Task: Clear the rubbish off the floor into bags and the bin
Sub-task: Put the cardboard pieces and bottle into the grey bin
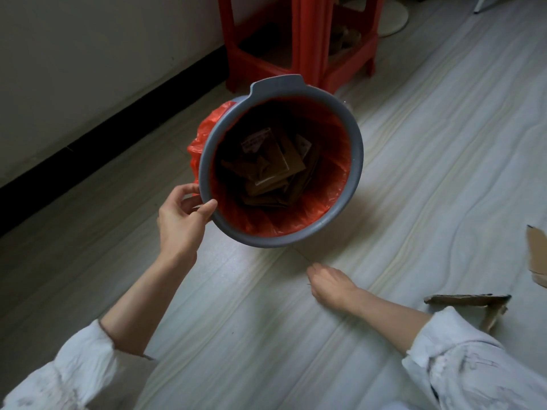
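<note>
Left hand (185,216) gripped the bin (356,161) rim, bin tilted toward viewer. Right hand (328,284) lay on the floor (266,335), fingers loosely curled, empty. Cardboard scraps (470,301) lay rightward, long axis crosswise; right hand nearer.

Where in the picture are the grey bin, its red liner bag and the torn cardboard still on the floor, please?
grey bin (356,161): head view, right side of rim.
red liner bag (196,149): head view, bunched part outside rim.
torn cardboard (467,300): head view, top face.

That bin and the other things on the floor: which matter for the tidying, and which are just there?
Part of the job: grey bin, red liner bag, cardboard inside, cardboard scraps on the floor, left hand, right hand.

Just there: red stools.
</note>
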A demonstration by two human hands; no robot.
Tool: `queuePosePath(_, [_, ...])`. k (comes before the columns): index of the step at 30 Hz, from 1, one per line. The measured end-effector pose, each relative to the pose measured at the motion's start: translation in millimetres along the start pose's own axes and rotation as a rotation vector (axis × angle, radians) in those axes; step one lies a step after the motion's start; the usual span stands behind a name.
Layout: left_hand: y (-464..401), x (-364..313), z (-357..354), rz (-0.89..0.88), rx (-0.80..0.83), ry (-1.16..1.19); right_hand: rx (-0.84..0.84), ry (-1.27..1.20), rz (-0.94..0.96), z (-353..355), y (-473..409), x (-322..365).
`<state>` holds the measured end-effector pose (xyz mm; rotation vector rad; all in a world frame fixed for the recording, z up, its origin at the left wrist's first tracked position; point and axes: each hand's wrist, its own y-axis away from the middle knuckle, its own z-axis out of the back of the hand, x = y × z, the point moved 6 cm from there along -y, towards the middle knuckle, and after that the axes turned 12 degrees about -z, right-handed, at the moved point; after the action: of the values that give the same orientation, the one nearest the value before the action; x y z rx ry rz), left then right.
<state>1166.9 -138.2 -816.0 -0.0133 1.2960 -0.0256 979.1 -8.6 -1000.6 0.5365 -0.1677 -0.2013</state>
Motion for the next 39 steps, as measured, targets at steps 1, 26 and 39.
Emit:
queuePosePath(1, [-0.1,0.8,1.1,0.002,-0.006,0.006,-0.030,-0.110,0.008,9.6,1.3,-0.6])
queuePosePath(26, [37.5,-24.5,-67.9,-0.036,0.154,0.112,-0.363,-0.751,-0.510,127.3,94.5,-176.5])
queuePosePath(39, [44.8,-40.5,-146.5,-0.067,0.312,0.163,-0.190,-0.303,-0.628,74.4,142.4,-233.9])
